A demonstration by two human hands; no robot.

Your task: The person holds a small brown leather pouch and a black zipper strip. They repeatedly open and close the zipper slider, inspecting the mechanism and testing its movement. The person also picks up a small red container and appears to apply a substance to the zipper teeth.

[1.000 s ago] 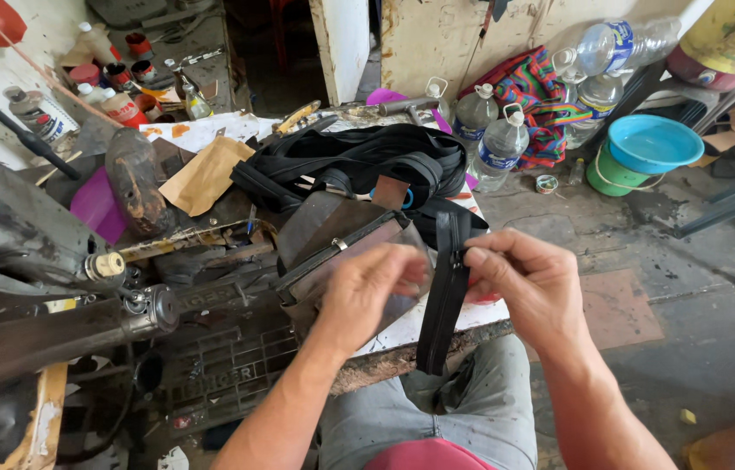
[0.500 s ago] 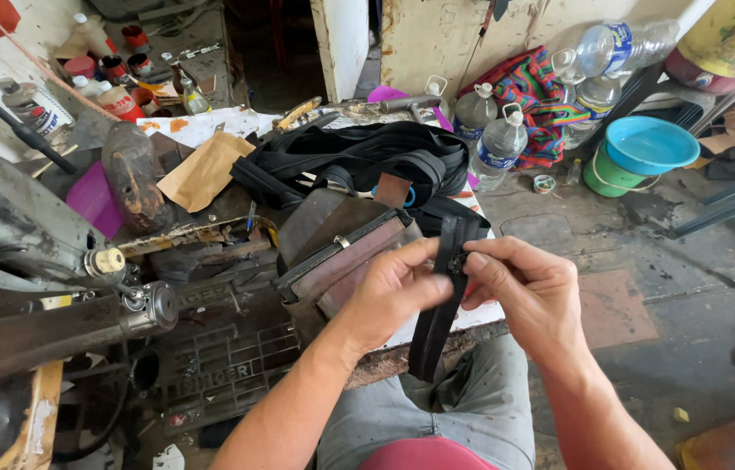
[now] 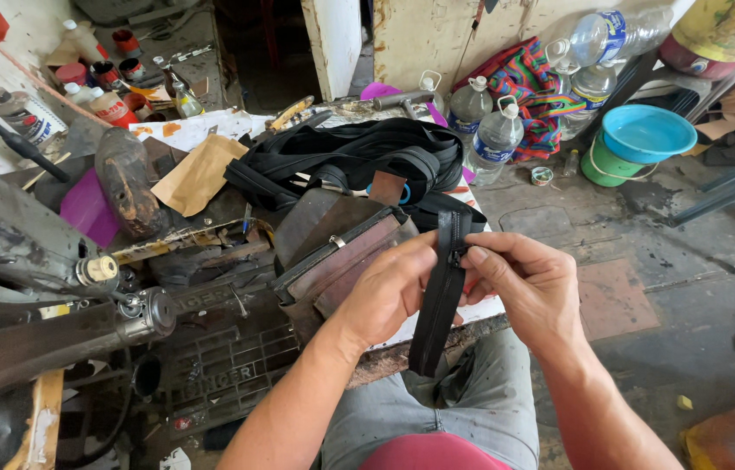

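Fingertips of both hands meet on one black zipper tape (image 3: 437, 305), at its slider, near the top of the hanging length. Left hand (image 3: 389, 292): thumb and forefinger pinched closed on the tape's left edge, remaining fingers curled under. Right hand (image 3: 528, 283): thumb and forefinger pinched on the slider and right edge, other fingers loosely bent behind. The tape hangs straight down between the hands, lower end over the lap; its upper end runs back to a heap of black zipper tape (image 3: 359, 161) on the bench.

Just left of the left hand: one brown leather bag (image 3: 333, 261), lying open-side up, touching the wrist.

Further out, bench left: one old sewing machine (image 3: 20, 278), dark metal; one purple sheet (image 3: 85, 209); one tan paper piece (image 3: 198, 174). Back left: a cluster of small glue tins and bottles, count unclear.

Floor, right: three clear plastic water bottles (image 3: 494, 139) standing together, a fourth lying higher up; one blue bowl (image 3: 646, 130) nested in one green bucket (image 3: 607, 165); one striped multicolour cloth (image 3: 528, 87).
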